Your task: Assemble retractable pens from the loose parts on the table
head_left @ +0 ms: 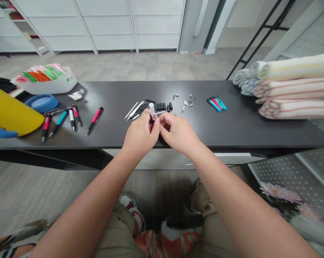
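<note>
My left hand [141, 129] is closed around a white pen barrel [151, 110], which stands upright out of the fist. Beside it, my right hand [178, 129] has thumb and forefinger pinched together against the left fingertips; whatever it grips is hidden. Just beyond my hands lie several short black rubber grips [164, 106], and slim pen refills [131, 110] spread to their left. Small metal and clear pen parts [189, 102] are scattered to the right. Further right is a cluster of teal, red and black pen pieces [217, 103].
On the left lie several whole-looking pens [94, 120], a blue ring-shaped object [42, 103], a yellow and blue container [13, 111], crumpled white tissue [77, 95] and a white tub [70, 80] of colourful packets. Rolled striped towels [296, 91] are stacked at the dark table's [245, 125] right end.
</note>
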